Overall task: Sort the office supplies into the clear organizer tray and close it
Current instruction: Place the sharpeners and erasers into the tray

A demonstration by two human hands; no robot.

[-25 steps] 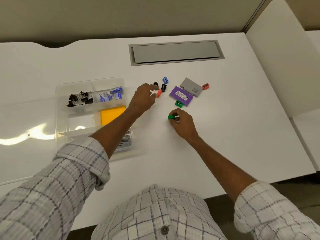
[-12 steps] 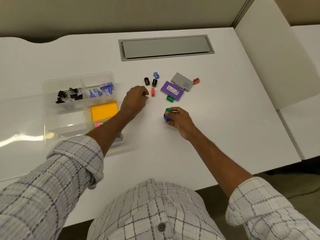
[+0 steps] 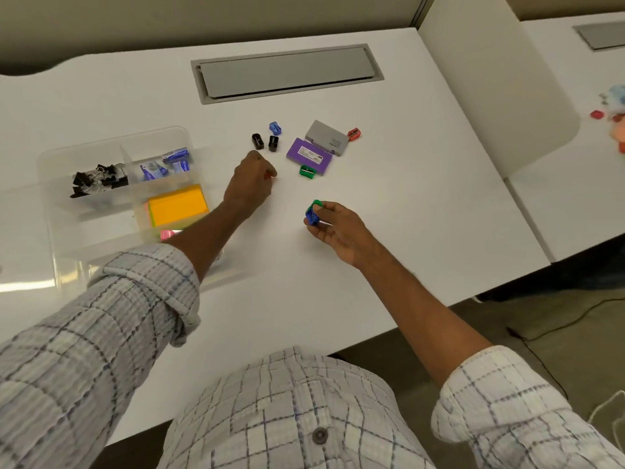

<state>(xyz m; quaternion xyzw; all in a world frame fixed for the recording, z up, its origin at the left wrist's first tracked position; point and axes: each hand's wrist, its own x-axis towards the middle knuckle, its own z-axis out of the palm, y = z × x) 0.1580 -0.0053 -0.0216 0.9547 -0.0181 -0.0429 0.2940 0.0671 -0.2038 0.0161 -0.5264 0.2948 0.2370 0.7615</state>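
Observation:
The clear organizer tray (image 3: 50, 198) lies open at the left and holds black binder clips (image 3: 98, 182), small blue packets (image 3: 169, 162) and orange sticky notes (image 3: 177, 204). My left hand (image 3: 248, 184) is closed around an orange-red sharpener (image 3: 271, 176), only a sliver of which shows. My right hand (image 3: 333, 228) grips a blue sharpener (image 3: 311, 216) and a green one (image 3: 317, 204) together. On the desk lie two black sharpeners (image 3: 257, 141) (image 3: 273, 143), a blue sharpener (image 3: 275, 127), a green sharpener (image 3: 307, 171), a red sharpener (image 3: 353, 134), a purple box (image 3: 309, 154) and a grey box (image 3: 326, 137).
A grey cable hatch (image 3: 287, 73) is set into the white desk (image 3: 389, 214) behind the supplies. A white divider panel (image 3: 490, 79) stands at the right. The tray's clear lid (image 3: 20, 238) lies open to the left. Cables lie on the floor at the lower right.
My left hand drew back from the black sharpeners and closed over the orange-red sharpener. My right hand picked up a blue sharpener beside the green one and lifted both off the desk.

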